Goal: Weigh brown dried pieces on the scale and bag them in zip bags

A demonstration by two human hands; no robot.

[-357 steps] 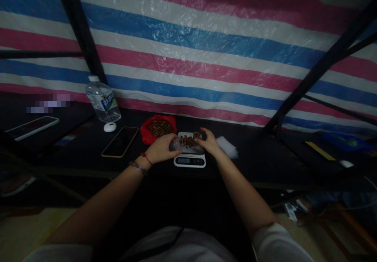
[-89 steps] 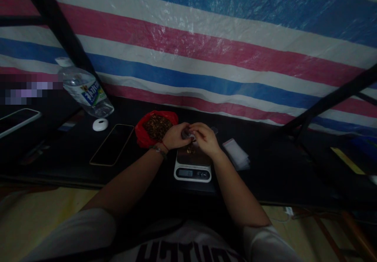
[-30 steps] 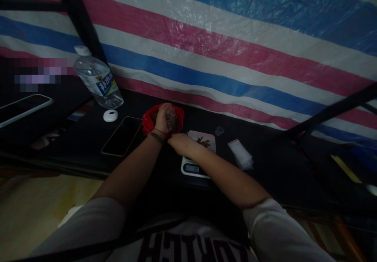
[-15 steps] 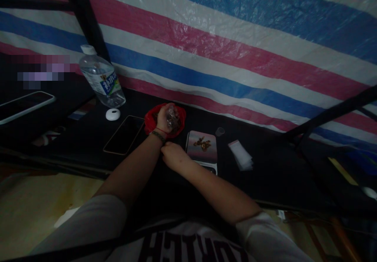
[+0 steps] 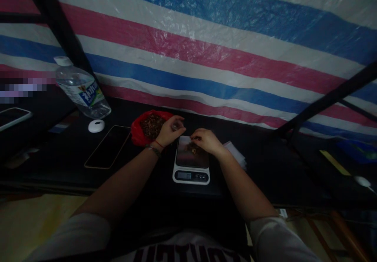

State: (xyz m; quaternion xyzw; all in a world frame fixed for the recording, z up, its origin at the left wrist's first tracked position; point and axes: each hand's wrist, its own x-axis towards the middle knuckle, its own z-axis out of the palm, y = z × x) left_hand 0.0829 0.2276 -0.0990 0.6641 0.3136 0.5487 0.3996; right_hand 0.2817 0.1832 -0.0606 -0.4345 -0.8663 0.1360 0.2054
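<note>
My left hand (image 5: 169, 131) is closed around a small clear plastic item (image 5: 176, 126), perhaps a little bag, between the red bag and the scale. The red plastic bag (image 5: 136, 133) stands open beside it, holding many small brown dried pieces (image 5: 151, 125). Over the plate of the white digital scale (image 5: 192, 179), my right hand (image 5: 208, 141) pinches some brown dried pieces (image 5: 195, 138) in its fingertips. More pieces (image 5: 193, 151) lie on the plate, blurred and partly covered by the hand. A stack of clear little bags (image 5: 236, 155) lies right of the scale.
A dark-screened phone (image 5: 108, 147), a white rounded case (image 5: 96, 126) and a clear labelled bottle (image 5: 84, 93) stand on the left. Another phone (image 5: 13, 117) lies farther left. Striped plastic sheeting (image 5: 188, 50) and black metal bars (image 5: 326, 99) bound the back.
My left hand has left the red bag and moved right, still holding the clear item. My right hand has gone from my left wrist to the scale plate. The view has shifted.
</note>
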